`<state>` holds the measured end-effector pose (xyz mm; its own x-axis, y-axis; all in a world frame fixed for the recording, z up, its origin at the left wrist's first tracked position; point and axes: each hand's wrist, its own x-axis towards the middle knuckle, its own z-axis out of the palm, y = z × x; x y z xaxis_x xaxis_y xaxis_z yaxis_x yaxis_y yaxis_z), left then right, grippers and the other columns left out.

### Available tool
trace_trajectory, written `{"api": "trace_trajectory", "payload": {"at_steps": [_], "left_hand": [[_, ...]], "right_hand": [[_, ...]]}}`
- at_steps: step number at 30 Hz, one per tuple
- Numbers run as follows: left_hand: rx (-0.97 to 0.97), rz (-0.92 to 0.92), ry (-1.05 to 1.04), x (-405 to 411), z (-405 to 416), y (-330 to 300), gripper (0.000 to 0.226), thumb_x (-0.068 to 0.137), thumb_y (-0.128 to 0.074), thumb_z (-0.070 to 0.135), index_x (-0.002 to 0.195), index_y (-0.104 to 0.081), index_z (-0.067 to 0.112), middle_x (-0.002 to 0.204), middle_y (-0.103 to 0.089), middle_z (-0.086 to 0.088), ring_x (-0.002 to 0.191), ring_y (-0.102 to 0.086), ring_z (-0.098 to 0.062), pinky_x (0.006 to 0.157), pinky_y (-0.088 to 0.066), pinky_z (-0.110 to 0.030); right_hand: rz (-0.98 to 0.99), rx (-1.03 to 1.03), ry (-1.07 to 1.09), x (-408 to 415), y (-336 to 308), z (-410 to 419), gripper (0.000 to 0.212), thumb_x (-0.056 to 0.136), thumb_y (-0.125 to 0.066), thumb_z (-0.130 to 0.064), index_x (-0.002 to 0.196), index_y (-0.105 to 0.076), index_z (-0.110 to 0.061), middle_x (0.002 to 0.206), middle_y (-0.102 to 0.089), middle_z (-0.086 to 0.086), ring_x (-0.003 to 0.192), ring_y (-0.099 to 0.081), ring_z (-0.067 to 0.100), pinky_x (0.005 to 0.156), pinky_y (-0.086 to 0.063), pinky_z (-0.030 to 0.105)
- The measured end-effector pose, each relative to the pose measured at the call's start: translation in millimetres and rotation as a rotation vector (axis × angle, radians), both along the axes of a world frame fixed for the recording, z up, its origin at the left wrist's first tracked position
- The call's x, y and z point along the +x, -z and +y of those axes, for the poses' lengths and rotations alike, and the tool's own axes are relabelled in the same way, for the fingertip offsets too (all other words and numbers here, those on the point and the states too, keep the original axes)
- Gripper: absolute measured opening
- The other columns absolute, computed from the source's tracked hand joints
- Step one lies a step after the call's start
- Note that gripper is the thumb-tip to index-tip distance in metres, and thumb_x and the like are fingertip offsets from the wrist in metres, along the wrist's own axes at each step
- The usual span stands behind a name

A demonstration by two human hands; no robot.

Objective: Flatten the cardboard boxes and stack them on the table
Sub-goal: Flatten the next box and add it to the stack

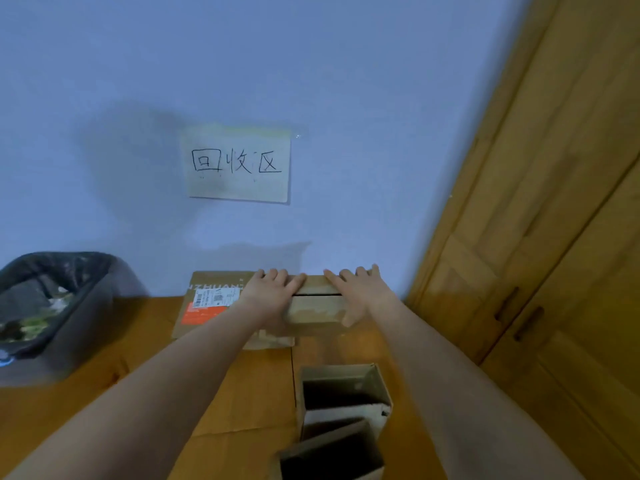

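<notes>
Both hands lie flat on a box at the far edge of the tabletop

A blue wall (242,64) fills the back and a wooden door (540,202) stands at right; the tabletop (104,393) is covered with brown cardboard. A lined bin (52,306) sits at far left. Against the wall lies a flattened carton (211,303) with a white label and an orange patch, and the box (317,308) rests partly over its right side. The left hand (273,292) and right hand (356,292) press its top with straight, spread fingers, either side of a dark slit. Nearer, an open box (346,393) stands upright, another (332,455) just in front. A paper sign (239,164) hangs on the wall
</notes>
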<state>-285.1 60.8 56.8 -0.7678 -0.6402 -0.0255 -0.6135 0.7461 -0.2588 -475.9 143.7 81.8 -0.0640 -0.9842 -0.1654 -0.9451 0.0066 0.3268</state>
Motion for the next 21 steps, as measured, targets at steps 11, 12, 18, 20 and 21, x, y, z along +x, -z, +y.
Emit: {"api": "trace_trajectory", "payload": {"at_steps": [11, 12, 18, 20, 21], "left_hand": [[-0.135, 0.15, 0.089, 147, 89, -65, 0.105, 0.078, -0.064, 0.055, 0.153, -0.004, 0.01, 0.146, -0.031, -0.011, 0.134, -0.032, -0.029, 0.112, -0.027, -0.042], [-0.147, 0.165, 0.103, 158, 97, -67, 0.105, 0.079, -0.064, 0.054, 0.153, -0.005, 0.009, 0.147, -0.031, -0.011, 0.134, -0.031, -0.029, 0.112, -0.027, -0.042], [-0.177, 0.217, 0.103, 223, 124, -73, 0.107, 0.077, -0.064, 0.057, 0.152, -0.006, 0.008, 0.147, -0.031, -0.008, 0.134, -0.032, -0.026, 0.112, -0.027, -0.041], [-0.193, 0.216, 0.093, 241, 130, -78, 0.109, 0.075, -0.065, 0.059, 0.152, -0.007, 0.007, 0.147, -0.031, -0.008, 0.134, -0.033, -0.026, 0.112, -0.027, -0.041], [-0.206, 0.217, 0.089, 249, 133, -81, 0.109, 0.075, -0.065, 0.059, 0.151, -0.009, 0.007, 0.147, -0.032, -0.008, 0.133, -0.034, -0.025, 0.112, -0.028, -0.041]], "right_hand": [[0.132, -0.181, -0.092, 175, -57, 86, 0.114, 0.075, -0.063, -0.063, 0.151, 0.005, -0.013, 0.147, -0.031, 0.012, 0.133, -0.034, 0.032, 0.116, -0.002, 0.054], [0.135, -0.197, -0.098, 191, -59, 94, 0.114, 0.075, -0.063, -0.063, 0.152, 0.004, -0.012, 0.147, -0.03, 0.012, 0.133, -0.034, 0.032, 0.117, -0.005, 0.052], [0.089, -0.226, -0.071, 258, -74, 131, 0.114, 0.075, -0.065, -0.063, 0.152, 0.004, -0.013, 0.147, -0.029, 0.009, 0.13, -0.034, 0.029, 0.11, -0.029, 0.042], [0.088, -0.24, -0.072, 276, -79, 138, 0.115, 0.075, -0.065, -0.064, 0.152, 0.004, -0.012, 0.147, -0.029, 0.009, 0.131, -0.032, 0.029, 0.111, -0.028, 0.042], [0.082, -0.251, -0.071, 284, -81, 141, 0.116, 0.074, -0.065, -0.064, 0.152, 0.004, -0.012, 0.147, -0.028, 0.009, 0.132, -0.032, 0.029, 0.111, -0.027, 0.043]]}}
